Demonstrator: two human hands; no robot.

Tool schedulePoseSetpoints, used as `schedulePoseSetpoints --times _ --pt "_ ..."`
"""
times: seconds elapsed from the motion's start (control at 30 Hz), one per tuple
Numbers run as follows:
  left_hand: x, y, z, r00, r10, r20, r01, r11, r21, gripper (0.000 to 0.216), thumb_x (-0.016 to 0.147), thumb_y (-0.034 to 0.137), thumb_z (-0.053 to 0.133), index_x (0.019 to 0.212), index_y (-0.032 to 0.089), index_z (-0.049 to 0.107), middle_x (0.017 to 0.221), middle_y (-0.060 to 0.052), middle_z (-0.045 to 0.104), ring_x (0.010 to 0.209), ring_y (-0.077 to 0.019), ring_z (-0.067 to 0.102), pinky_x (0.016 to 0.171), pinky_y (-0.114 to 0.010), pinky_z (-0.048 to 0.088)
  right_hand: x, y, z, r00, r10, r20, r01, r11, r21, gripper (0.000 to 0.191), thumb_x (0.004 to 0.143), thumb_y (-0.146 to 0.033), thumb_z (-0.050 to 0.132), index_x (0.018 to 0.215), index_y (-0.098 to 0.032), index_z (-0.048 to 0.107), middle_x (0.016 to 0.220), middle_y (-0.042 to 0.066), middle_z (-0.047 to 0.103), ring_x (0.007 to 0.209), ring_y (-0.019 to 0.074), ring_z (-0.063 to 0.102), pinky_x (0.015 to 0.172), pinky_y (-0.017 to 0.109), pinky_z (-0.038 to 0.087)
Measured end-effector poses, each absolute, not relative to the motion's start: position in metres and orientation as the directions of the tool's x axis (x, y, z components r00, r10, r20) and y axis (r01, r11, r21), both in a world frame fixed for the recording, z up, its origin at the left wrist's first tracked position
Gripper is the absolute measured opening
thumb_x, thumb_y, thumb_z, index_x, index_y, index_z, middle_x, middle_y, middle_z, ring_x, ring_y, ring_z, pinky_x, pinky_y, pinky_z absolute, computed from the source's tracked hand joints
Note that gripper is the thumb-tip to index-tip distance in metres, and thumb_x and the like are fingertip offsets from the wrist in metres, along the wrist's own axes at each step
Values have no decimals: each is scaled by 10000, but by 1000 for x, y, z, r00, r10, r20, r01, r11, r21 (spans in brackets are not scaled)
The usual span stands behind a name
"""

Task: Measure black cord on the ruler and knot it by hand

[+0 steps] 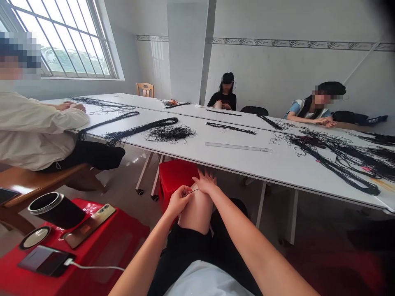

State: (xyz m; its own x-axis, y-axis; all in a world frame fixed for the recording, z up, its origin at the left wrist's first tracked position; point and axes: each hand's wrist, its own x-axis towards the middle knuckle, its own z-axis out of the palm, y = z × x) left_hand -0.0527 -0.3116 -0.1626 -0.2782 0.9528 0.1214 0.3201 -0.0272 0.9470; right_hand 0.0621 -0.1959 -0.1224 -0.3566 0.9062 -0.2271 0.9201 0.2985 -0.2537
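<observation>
My left hand is closed in a pinch on a thin black cord above my bare knee. The cord runs across the knee to the edge of my right hand, where its far end is hidden. With fingers spread and stretched forward, my right hand lies flat over the knee, just below the table edge. On the white table ahead are a loose tangle of black cord, a looped black cord bundle, a thinner bundle and a clear ruler.
A red stool stands by my knee. At left, a red-covered surface holds a black open cup, a round lid, a phone and a cabled black device. Three people sit around the table; more cord bundles lie right.
</observation>
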Motion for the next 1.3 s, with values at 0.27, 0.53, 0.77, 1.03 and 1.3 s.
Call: schedulePoseSetpoints --times 0.27,0.53,0.77,1.03,1.3 --pt "-46 -314 -149 -355 910 217 496 -14 868 90 725 255 585 769 226 658 867 -40 649 817 -200 576 726 -273 392 62 -197 -120 -363 906 -216 914 301 -272 686 895 -628 218 1488 -316 69 1568 58 -30 1408 341 -60 1063 562 63" --pt "-32 -307 -141 -444 892 84 440 135 888 64 689 212 543 630 211 570 704 -14 576 694 -178 499 573 -256 288 61 -196 -121 -365 906 -215 912 302 -277 683 894 -633 219 1486 -329 62 1569 50 -34 1407 343 -54 1062 567 55" --pt "-56 -304 -147 -221 967 -126 169 165 972 158 683 304 571 704 156 621 615 -1 544 518 -107 449 500 -233 328 63 -197 -120 -364 905 -220 912 299 -281 684 897 -629 209 1487 -319 55 1568 54 -41 1407 340 -63 1060 566 54" --pt "-64 -311 -156 -168 981 -93 53 103 993 300 631 382 696 810 152 623 670 5 582 510 -80 450 498 -209 341 63 -198 -118 -368 903 -223 912 304 -276 683 895 -629 204 1487 -322 55 1568 49 -49 1407 336 -66 1064 557 41" --pt "-64 -311 -157 -197 979 -49 149 79 986 290 689 432 643 763 152 667 629 -14 611 548 -122 514 523 -225 377 62 -197 -119 -373 901 -222 911 311 -270 680 897 -629 191 1487 -322 51 1567 41 -60 1406 340 -71 1060 565 46"
